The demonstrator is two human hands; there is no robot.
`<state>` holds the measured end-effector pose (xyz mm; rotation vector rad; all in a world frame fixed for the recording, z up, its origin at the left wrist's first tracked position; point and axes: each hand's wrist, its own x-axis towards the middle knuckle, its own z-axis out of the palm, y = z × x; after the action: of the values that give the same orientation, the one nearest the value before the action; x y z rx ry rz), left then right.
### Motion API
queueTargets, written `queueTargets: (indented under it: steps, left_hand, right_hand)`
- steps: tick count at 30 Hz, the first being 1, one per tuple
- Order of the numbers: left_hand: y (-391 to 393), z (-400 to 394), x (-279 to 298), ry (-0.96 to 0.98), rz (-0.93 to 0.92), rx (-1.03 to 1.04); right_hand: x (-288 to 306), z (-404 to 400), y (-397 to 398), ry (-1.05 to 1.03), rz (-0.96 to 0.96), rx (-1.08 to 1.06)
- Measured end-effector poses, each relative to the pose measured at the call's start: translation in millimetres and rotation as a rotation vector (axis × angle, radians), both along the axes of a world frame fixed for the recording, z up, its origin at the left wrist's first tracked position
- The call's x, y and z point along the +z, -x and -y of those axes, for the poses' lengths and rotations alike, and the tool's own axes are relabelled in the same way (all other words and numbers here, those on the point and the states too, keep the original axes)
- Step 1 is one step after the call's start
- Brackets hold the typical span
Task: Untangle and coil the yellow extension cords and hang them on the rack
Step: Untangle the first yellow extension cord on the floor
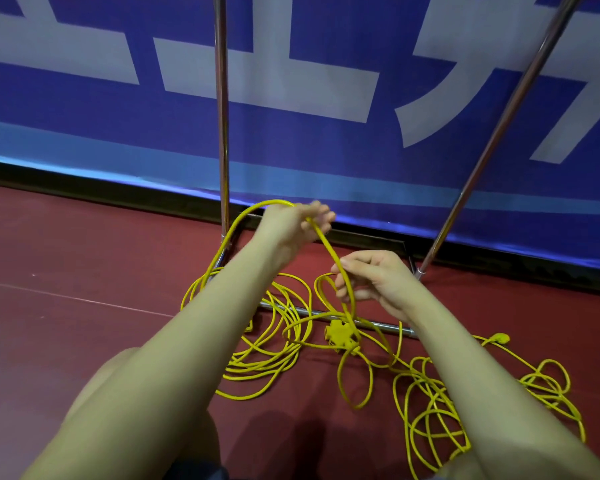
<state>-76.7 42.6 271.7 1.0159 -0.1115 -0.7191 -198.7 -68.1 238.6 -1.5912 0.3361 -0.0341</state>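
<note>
Cords sprawl on the floor across the rack base, outlet block mid-pile, banner behind.

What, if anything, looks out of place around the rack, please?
The yellow extension cords lie in loose tangles on the red floor, draped over the rack's base bar. A multi-outlet socket sits amid the loops.

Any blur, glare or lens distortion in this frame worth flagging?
Head view: the left hand has motion-blurred fingertips, while the right hand and yellow cord are sharp; wide-angle distortion splays the rack poles; a bright glare line runs along the banner's bottom edge; lighting is even, with soft shadows.
</note>
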Motion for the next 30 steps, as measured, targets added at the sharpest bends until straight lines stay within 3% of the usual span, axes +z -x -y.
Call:
queueTargets:
  steps: [2, 4, 9, 14, 17, 21, 30]
  left_hand:
    - [8.0, 2.9, -4.4, -0.099, 0.11, -0.076]
    - [10.9, 4.7, -5.6, -0.081, 0.132, -0.058]
    - [-4.4, 3.3, 4.4, 0.102, 0.038, 0.142]
    - [-13.6, 2.4, -1.7, 0.124, -0.06, 0.214]
    - [-7.9, 6.2, -7.5, 0.058, -0.034, 0.101]
    - [11.5, 10.2, -15.1, -0.134, 0.177, -0.039]
    - [1.2, 0.7, -4.2, -0.011, 0.152, -0.043]
  right_hand:
    - [1.4, 1.1, -2.0, -0.045, 0.011, -0.034]
    - [4.1, 1.9, -2.7, -0.127, 0.006, -0.032]
    - [2.6, 2.4, -1.9, -0.125, -0.115, 0.092]
    - [-0.7, 6.2, -0.8, -0.085, -0.064, 0.059]
    - [-4.1, 6.3, -3.0, -0.057, -0.034, -0.03]
    - [-3.2, 6.4, -4.4, -0.072, -0.027, -0.064]
    - [6.8, 2.6, 0.1, -0.181, -0.067, 0.094]
